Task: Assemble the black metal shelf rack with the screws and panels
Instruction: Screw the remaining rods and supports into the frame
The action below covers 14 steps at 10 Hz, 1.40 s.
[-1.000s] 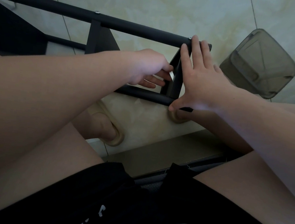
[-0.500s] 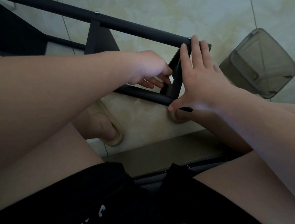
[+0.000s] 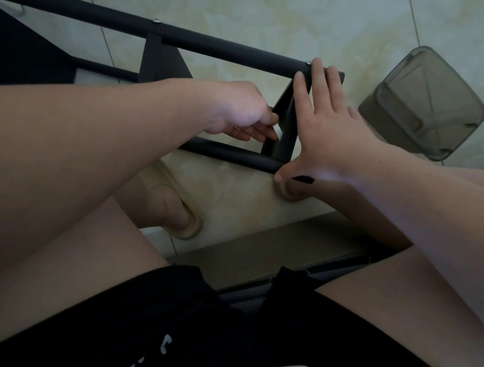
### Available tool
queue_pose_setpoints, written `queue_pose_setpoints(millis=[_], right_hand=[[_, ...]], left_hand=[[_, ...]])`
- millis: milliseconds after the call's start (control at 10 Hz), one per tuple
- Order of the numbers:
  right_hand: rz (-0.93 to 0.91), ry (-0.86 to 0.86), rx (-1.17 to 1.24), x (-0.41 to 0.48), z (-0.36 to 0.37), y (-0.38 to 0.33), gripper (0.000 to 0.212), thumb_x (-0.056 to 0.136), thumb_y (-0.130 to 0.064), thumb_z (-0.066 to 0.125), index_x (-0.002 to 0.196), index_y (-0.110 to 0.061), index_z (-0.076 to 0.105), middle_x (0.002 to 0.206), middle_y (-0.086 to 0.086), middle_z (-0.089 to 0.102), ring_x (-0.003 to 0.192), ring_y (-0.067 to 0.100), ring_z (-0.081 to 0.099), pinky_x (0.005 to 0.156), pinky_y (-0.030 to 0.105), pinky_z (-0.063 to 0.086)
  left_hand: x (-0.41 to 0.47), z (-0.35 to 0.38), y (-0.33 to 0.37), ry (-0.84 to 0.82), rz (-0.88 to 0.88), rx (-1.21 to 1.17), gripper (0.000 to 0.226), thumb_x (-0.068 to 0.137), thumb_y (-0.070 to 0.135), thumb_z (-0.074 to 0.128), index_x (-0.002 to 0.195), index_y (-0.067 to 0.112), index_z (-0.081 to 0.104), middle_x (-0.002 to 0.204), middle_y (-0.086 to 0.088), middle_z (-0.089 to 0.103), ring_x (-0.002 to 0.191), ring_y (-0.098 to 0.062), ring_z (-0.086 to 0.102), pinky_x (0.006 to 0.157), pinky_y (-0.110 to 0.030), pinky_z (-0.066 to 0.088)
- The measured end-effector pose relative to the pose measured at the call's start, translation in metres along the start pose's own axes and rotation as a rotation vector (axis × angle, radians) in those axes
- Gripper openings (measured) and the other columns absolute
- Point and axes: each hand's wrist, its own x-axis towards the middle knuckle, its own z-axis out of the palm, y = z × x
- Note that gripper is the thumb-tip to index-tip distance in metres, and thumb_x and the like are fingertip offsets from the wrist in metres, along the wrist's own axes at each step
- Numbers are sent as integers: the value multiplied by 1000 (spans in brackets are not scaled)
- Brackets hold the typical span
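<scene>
The black metal rack lies on its side on the tiled floor, with its upper tube (image 3: 216, 46) and lower tube (image 3: 231, 153) running left to right. A black end panel (image 3: 287, 129) joins them at the right end, with a screw head (image 3: 308, 62) at its top. My right hand (image 3: 334, 132) presses flat on that panel's outer side, fingers straight up to the upper tube and thumb on the lower tube. My left hand (image 3: 241, 108) reaches inside the frame and pinches a small pale piece (image 3: 278, 132) against the panel's inner face.
A grey translucent plastic bin (image 3: 424, 102) stands on the floor just right of the rack's end. A second black panel (image 3: 160, 61) sits further left on the rack. My feet in pale slippers (image 3: 182, 222) rest below the lower tube.
My left hand's fingers have shifted a little at the panel, and the small pale piece now shows between them. My right hand has stayed in place.
</scene>
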Motion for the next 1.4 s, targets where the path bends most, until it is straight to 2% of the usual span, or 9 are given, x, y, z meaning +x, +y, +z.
queue_pose_setpoints(millis=[200,600,800,1000,1100,1200,1300,1400], right_hand=[[1,-9,-8,-1,-1,-1,152,66,-69,82,157,-11,-26,161,12,-39,151,34,-29,124,61,15],[0,-14,-7,0,-1,-1,153,66,-69,82,156,-12,-26,161,12,-39,151,34,-30,123,62,14],[3,-9,-8,1,-1,-1,153,65,-69,82,157,-12,-26,161,12,-39,151,34,-30,123,62,15],[2,-2,-2,1,0,1,154,64,-70,82,157,-12,-26,161,11,-39,151,33,-30,123,62,15],[3,1,-6,2,1,2,153,64,-70,81,157,-11,-25,161,11,-38,151,33,-30,123,62,15],[1,6,-6,2,2,3,153,65,-70,82,157,-11,-25,161,11,-38,151,33,-30,123,62,15],[0,8,0,3,3,3,152,65,-69,82,157,-12,-25,161,11,-38,151,33,-30,124,62,14],[2,11,2,4,5,4,153,65,-69,82,157,-12,-25,161,10,-39,151,32,-30,124,61,14]], left_hand=[[2,-7,-6,-26,56,79,14,100,25,57,103,16,68,87,7,78,94,-9,70,80,-28,51],[0,-16,-8,-65,123,308,13,101,24,56,99,19,68,85,12,77,95,-5,67,74,-23,48],[1,-21,-10,-86,183,452,15,100,22,57,97,19,72,90,13,76,99,-3,63,86,-26,48],[2,-21,-13,-98,210,557,17,99,24,58,92,22,74,89,19,72,89,3,57,77,-18,37],[3,-21,-14,-113,213,582,18,98,25,60,86,27,73,93,19,68,95,0,57,82,-19,37],[4,-20,-15,-129,215,609,15,98,26,61,87,27,71,98,13,67,101,-10,58,94,-30,41],[3,-19,-15,-139,212,642,12,97,25,62,87,27,69,96,12,66,98,-12,59,96,-33,44],[3,-15,-14,-138,204,665,10,96,26,63,88,26,69,95,12,66,97,-14,59,92,-33,45]])
